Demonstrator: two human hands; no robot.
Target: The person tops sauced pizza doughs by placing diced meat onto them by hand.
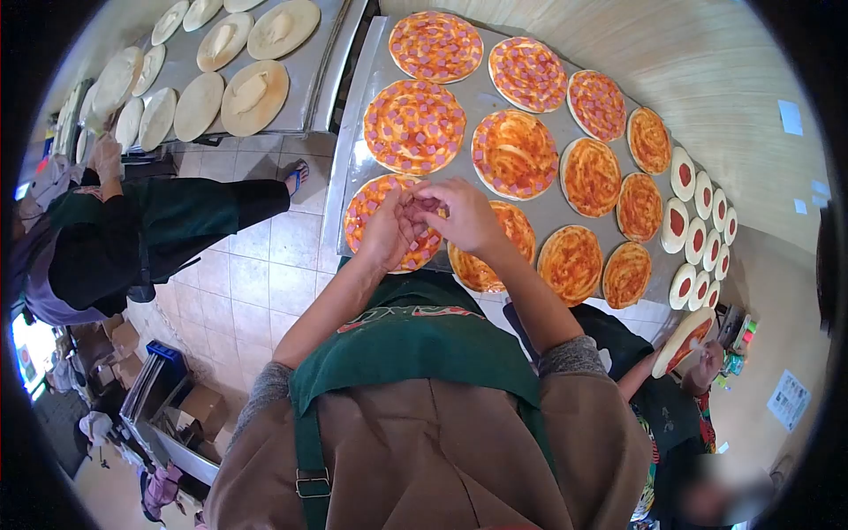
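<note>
My left hand (pixel 386 231) is cupped, palm up, over the nearest ham-topped pizza (pixel 369 209), with pink diced ham (pixel 412 208) partly showing in it. Fingers pinched together, my right hand (pixel 463 217) meets the left one at this ham; what its fingertips hold is mostly hidden. Beneath the right wrist lies a pizza base with red sauce (pixel 505 237), partly covered by my arm. Just beyond, another pizza (pixel 515 155) has sauce and a few ham cubes along its edge. A fully ham-dotted pizza (pixel 414 126) sits ahead of my left hand.
The metal table (pixel 483 87) carries several more sauced pizzas (pixel 590 177) and small sauced dough pieces (pixel 696 240). At left, a second table (pixel 305 81) holds plain dough rounds (pixel 254 97), with a person (pixel 106 234) beside it. Another person's hand (pixel 704 365) works at a sauced base (pixel 685 343).
</note>
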